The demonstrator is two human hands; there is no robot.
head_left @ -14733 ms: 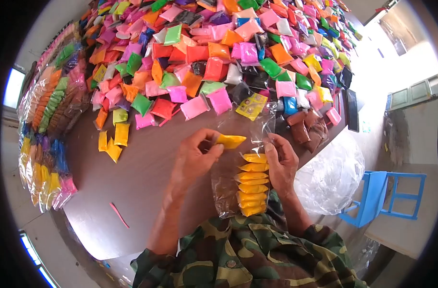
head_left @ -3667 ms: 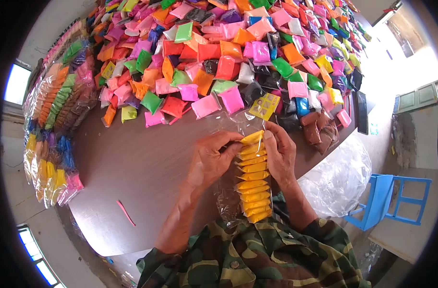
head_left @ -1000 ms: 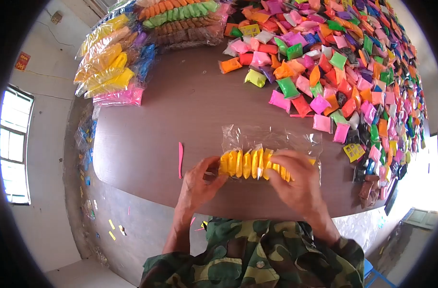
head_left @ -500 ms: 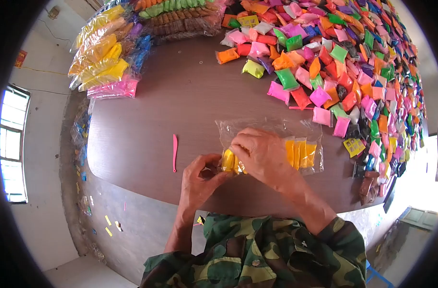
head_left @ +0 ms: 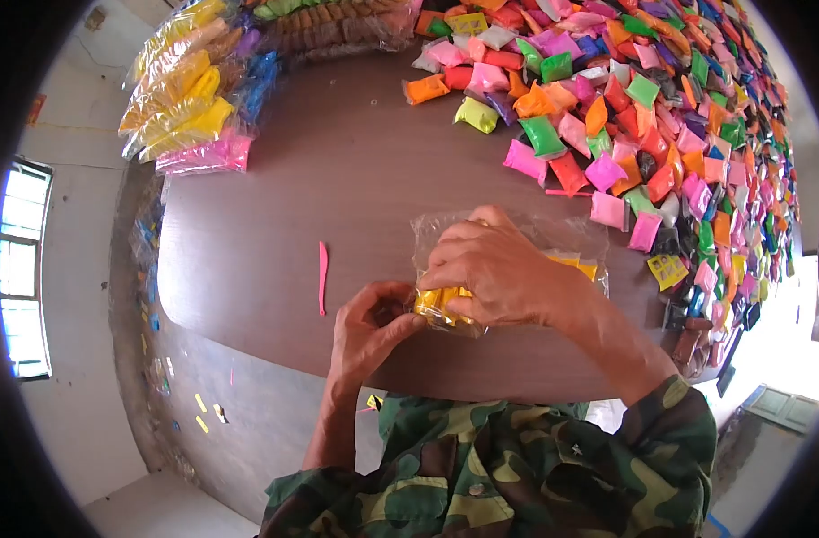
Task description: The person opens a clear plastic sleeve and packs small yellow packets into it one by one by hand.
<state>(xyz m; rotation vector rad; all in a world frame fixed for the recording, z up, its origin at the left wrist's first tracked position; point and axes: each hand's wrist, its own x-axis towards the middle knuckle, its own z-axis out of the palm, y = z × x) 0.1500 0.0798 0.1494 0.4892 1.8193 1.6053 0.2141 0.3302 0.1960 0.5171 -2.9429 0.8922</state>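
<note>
A clear plastic bag (head_left: 581,235) lies near the table's front edge with a row of small yellow packets (head_left: 441,303) in it. My left hand (head_left: 373,327) is at the bag's left end, thumb and fingers pinching its edge beside the first packets. Over the middle of the row lies my right hand (head_left: 499,269), its fingers curled down round the packets and hiding most of them. A few yellow tops show to the right of that hand. Left of both hands, a pink plastic knife (head_left: 322,278) lies on the table.
A large heap of small colourful packets (head_left: 606,117) covers the table's right side. Filled clear bags of yellow packets (head_left: 181,99) are stacked at the back left, with bags of brown packets (head_left: 338,36) beside them. The brown table (head_left: 248,224) has a rounded left corner.
My right hand has gone from a pinch near the bag's left end to fingers wrapped over the packets, covering more of the row. My left hand stays at the left end.
</note>
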